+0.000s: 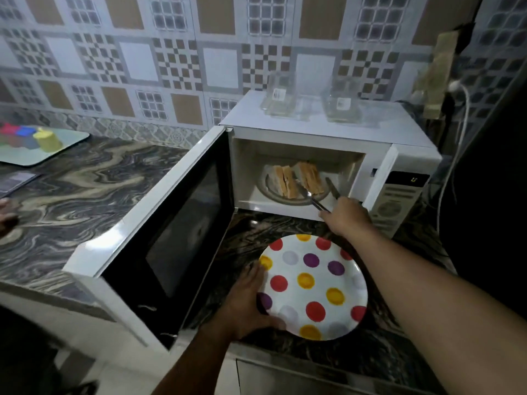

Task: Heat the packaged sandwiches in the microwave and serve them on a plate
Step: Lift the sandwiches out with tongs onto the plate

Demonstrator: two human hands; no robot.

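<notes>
**Tongs reach into the open microwave for the sandwiches**

My right hand (343, 216) is closed around the handles of metal tongs (313, 199), arm stretched toward the open microwave (328, 135). The tong tips sit at the sandwiches (298, 179), at or between the two halves; I cannot tell whether they are gripping yet. The sandwiches stand on the round turntable plate (288, 201) inside the cavity, cut faces showing pale bread and an orange filling.

My left hand (251, 297) holds the near-left rim of a polka-dot plate (313, 286), fingers curled around its edge. The plate rests on the counter (85, 181) just in front of the microwave, nothing on it yet.

I judge the sandwiches light, soft and easily crushed, likely hot, with layers that could slide apart. I would pinch each half across its bread faces, low and near the middle, with gentle pressure. The plate looks stiff and smooth, so a slip on the polished surface is possible.

The counter is dark marbled stone with a gloss. The microwave door (159, 232) swings wide to the left. Two clear glass containers (310, 102) sit on top of the microwave. At far left lies a tray (57, 149) with a yellow cup (48, 141). Patterned brown and grey tiles cover the wall (171, 52). Lighting is dim.
</notes>
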